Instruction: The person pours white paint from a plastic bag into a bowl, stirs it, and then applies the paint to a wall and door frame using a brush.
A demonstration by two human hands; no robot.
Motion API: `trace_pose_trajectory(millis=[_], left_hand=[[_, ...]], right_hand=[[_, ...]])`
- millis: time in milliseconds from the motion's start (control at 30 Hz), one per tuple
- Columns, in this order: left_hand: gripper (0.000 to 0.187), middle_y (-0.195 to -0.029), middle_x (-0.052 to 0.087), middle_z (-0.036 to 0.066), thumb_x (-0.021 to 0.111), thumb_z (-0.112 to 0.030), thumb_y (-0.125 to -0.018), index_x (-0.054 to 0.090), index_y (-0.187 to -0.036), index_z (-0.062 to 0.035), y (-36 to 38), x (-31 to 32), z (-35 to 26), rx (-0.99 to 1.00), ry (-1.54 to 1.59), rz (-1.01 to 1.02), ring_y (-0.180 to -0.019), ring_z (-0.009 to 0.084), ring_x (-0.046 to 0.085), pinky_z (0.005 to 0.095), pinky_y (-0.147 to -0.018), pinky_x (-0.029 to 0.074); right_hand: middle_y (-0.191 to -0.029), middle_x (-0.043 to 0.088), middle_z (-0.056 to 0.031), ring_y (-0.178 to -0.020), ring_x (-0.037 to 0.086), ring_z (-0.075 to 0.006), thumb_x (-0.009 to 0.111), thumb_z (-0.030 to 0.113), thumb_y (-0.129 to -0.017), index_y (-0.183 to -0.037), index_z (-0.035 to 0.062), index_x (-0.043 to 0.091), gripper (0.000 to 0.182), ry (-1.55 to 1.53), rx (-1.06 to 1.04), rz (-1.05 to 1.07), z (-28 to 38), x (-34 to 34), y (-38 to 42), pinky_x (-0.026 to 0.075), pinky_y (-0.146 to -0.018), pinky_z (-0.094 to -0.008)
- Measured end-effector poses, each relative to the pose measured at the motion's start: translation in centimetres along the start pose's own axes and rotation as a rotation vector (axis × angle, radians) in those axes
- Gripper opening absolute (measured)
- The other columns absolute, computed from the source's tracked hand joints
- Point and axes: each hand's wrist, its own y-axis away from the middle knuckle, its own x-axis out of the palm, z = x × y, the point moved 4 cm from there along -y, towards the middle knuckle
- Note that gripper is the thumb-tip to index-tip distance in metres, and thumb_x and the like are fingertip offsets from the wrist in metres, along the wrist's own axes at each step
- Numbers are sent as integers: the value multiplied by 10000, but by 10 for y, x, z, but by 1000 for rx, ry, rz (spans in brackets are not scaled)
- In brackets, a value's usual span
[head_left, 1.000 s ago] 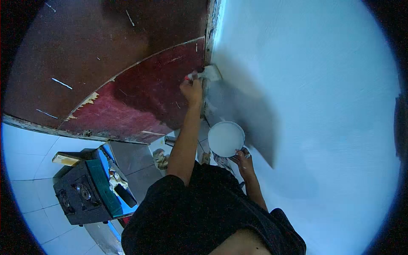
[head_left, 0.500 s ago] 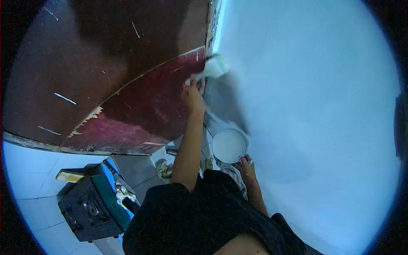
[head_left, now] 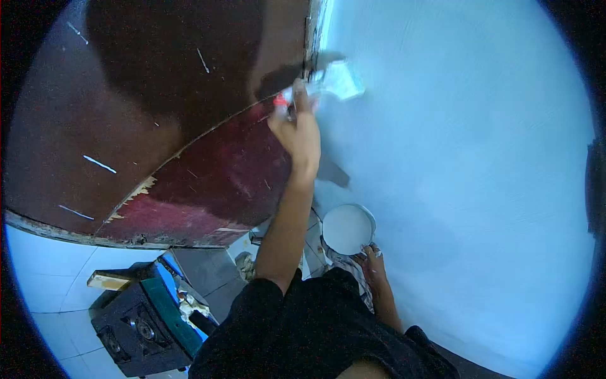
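My left hand (head_left: 297, 129) is closed round the handle of a wide paint brush, and a red part of the handle shows beside the fingers. The pale brush head (head_left: 343, 81), blurred by motion, is at the white-blue wall (head_left: 461, 158), just right of the edge of the brown panel (head_left: 208, 38). Lower down, my right hand (head_left: 374, 262) grips the rim of a round container (head_left: 348, 229) filled with white paint. Whether the bristles touch the wall cannot be made out.
A dark red section (head_left: 221, 170) lies below the brown panel, with a chipped seam between them. At the lower left stands a black stove (head_left: 142, 328), with a wooden piece (head_left: 108, 280) near it. Floor tiles (head_left: 211, 262) and a crumpled cloth (head_left: 245, 265) show below the panel.
My left hand has moved up and to the right with the brush, farther onto the wall. The container and my right hand sit slightly lower in view, as does the stove.
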Motion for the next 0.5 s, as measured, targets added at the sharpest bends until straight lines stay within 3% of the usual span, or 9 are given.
trace_pose_trajectory(millis=[133, 233, 267, 300, 367, 400, 467, 500], left_hand=[[336, -1042, 571, 158, 551, -171, -893, 491, -1097, 88, -17, 18, -14, -151, 323, 72, -950, 246, 590, 373, -874, 496], [333, -1086, 549, 136, 573, -193, -887, 490, -1100, 49, 4, -21, 46, -212, 277, 4, -997, 244, 560, 368, -874, 497], [286, -1032, 568, 131, 580, -199, -884, 533, -1029, 44, 16, -43, 67, -254, 214, -86, -947, 228, 575, 362, -868, 498], [254, -978, 587, 125, 587, -205, -881, 576, -958, 38, 34, -65, 87, -302, 152, -175, -897, 212, 589, 355, -863, 498], [198, -953, 593, 104, 606, -172, -869, 594, -945, 10, 56, -113, 133, -410, 80, -257, -850, 195, 591, 316, -762, 530], [198, -953, 593, 104, 606, -172, -869, 594, -945, 10, 62, -134, 158, -411, 76, -262, -850, 195, 591, 316, -762, 530], [190, -914, 599, 86, 619, -151, -859, 599, -974, -1, 71, -166, 181, -351, -156, -361, -796, 160, 590, 263, -623, 502], [190, -914, 599, 86, 619, -151, -859, 599, -974, -1, 72, -168, 185, -350, -159, -367, -796, 160, 590, 263, -623, 502]], right_hand=[[-1108, 524, -140, -1005, 548, -281, 580, 191, -841, -1178, -25, 399, 440, 85, 6, -11, -8, -31, -20, 458, -872, -436], [-1089, 550, -167, -970, 557, -238, 583, 298, -875, -1195, -32, 446, 480, 291, -10, 53, -43, -89, -49, 473, -774, -319], [-1102, 542, -166, -979, 547, -240, 594, 301, -856, -1227, -36, 411, 534, 67, 7, -36, 15, -10, 0, 450, -795, -319], [-1102, 542, -166, -979, 547, -240, 594, 301, -856, -1227, -36, 411, 534, 69, 9, -36, 13, -20, 2, 450, -795, -319], [-1117, 526, -161, -1011, 537, -264, 602, 262, -834, -1234, -39, 372, 551, 189, -4, 36, 4, -38, -2, 449, -832, -379], [-1108, 523, -164, -1010, 539, -283, 597, 223, -833, -1216, -44, 366, 521, 65, 52, 10, 3, -37, 4, 463, -824, -408], [-1110, 518, -169, -1004, 541, -279, 601, 214, -833, -1200, -45, 383, 500, 33, 71, 13, 5, -31, 6, 470, -814, -397], [-1112, 513, -175, -998, 542, -276, 605, 205, -832, -1185, -45, 399, 480, -1, 74, 10, 6, -31, 8, 477, -804, -386]])
